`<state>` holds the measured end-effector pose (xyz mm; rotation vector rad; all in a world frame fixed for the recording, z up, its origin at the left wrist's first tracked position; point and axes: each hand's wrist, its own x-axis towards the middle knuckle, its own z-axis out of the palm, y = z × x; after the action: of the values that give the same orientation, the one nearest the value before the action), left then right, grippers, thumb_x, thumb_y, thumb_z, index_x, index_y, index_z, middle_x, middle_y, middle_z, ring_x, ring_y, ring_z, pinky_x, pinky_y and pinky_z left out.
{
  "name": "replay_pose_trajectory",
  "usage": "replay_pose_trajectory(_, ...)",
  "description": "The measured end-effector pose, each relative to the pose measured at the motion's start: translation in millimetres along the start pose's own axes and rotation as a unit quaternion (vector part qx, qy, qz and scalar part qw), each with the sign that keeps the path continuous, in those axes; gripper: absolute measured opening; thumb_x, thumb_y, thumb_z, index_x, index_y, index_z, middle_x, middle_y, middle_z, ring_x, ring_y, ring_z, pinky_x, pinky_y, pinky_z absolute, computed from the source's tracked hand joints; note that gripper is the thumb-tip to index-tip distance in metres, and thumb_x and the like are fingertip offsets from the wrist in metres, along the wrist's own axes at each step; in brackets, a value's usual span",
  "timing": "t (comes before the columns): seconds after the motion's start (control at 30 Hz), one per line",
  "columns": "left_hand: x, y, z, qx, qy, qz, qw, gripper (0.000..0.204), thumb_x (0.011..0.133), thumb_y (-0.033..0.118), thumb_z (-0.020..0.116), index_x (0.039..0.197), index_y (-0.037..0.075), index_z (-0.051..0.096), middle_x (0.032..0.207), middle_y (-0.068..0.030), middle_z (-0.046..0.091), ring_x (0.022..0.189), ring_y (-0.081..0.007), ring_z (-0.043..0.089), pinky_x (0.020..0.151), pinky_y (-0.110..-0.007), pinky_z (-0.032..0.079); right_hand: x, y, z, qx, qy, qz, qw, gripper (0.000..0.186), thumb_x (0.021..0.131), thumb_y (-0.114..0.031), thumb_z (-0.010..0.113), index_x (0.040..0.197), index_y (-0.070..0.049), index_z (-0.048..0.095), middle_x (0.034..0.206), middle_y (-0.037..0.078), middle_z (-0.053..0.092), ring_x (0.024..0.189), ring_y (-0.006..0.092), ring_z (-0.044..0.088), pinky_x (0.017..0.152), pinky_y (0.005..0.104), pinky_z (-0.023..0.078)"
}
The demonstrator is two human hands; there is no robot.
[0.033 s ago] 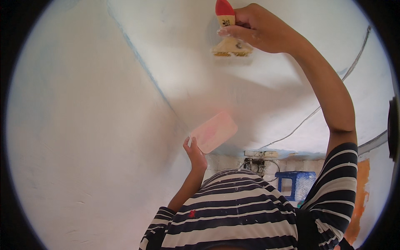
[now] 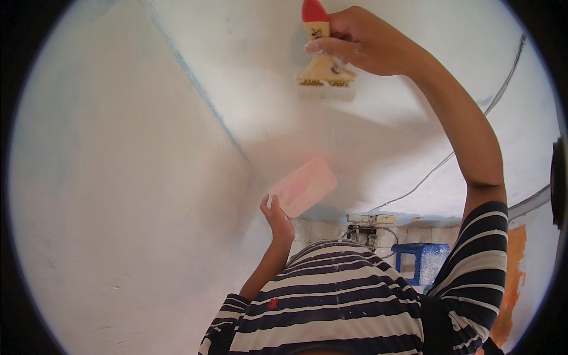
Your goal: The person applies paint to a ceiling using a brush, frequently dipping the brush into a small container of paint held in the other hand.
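A wide flat paintbrush (image 2: 320, 65) with a pale wooden handle and red tip is in my right hand (image 2: 361, 44), raised high. My fingers close round its handle, and its bristles, whitish at the ends, lie at or very near the white-painted wall (image 2: 378, 118). Lower down, my left hand (image 2: 278, 216) grips the near left edge of a shallow pink plastic tray (image 2: 306, 186). Inside the tray shows a pinkish-white surface; whether it is liquid paint I cannot tell. Part of my left fingers is hidden behind the tray.
A bluish line marks the wall corner (image 2: 207, 100) at the left. A thin cable (image 2: 426, 176) hangs along the wall at the right. Below are a blue plastic stool (image 2: 421, 260), a white power strip (image 2: 371, 218) and an orange patch (image 2: 513, 278).
My right hand has brought the paintbrush slightly down and to the left along the wall. My left hand and the pink tray stay almost where they were.
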<state>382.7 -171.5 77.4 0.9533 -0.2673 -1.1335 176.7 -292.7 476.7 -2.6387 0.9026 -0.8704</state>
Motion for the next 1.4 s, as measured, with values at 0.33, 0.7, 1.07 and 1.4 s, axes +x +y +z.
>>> replay_pose_trajectory(0.33,-2.0,-0.8,13.2,0.005,-0.009,0.004,1.0,0.059,0.097,0.04,0.055,0.14,0.018,0.023,0.136,-0.0112,0.046,0.119,-0.0258,0.054,0.09,-0.041,0.052,-2.3,14.4,0.0,-0.108,-0.005,-0.047,0.993,0.041,0.094,-0.031,0.065,0.072,0.002,0.058,0.056,0.011,0.048,0.051,0.0211,0.04,0.053,0.037,0.034)
replay_pose_trajectory(0.7,-16.4,-42.7,-14.8,0.077,0.019,-0.022,0.997,0.055,0.096,0.042,0.055,0.136,0.015,0.027,0.133,-0.011,0.045,0.12,-0.0258,0.052,0.091,-0.046,0.051,-7.2,22.5,2.8,-0.139,-0.03,-0.114,0.983,0.036,0.096,-0.031,0.058,0.079,0.0,0.061,0.07,0.019,0.063,0.065,0.0361,0.06,0.064,0.0465,0.045)
replay_pose_trajectory(1.07,-20.2,-40.9,-1.1,0.07,0.035,0.006,0.997,0.063,0.095,0.045,0.056,0.141,0.016,0.025,0.137,-0.0121,0.043,0.123,-0.0277,0.05,0.09,-0.049,0.05,-26.7,29.5,3.7,-0.192,-0.013,-0.139,0.971,0.038,0.096,-0.033,0.056,0.08,0.001,0.062,0.073,0.021,0.065,0.066,0.0387,0.061,0.065,0.0479,0.046)
replay_pose_trajectory(1.4,-26.7,-44.8,-6.3,0.062,0.055,-0.001,0.997,0.067,0.095,0.042,0.057,0.144,0.017,0.021,0.139,-0.0138,0.041,0.125,-0.0294,0.048,0.09,-0.052,0.05,-17.1,25.5,-11.7,-0.082,-0.009,-0.129,0.988,0.038,0.095,-0.032,0.059,0.082,0.004,0.061,0.07,0.023,0.062,0.063,0.0383,0.059,0.062,0.0448,0.044)
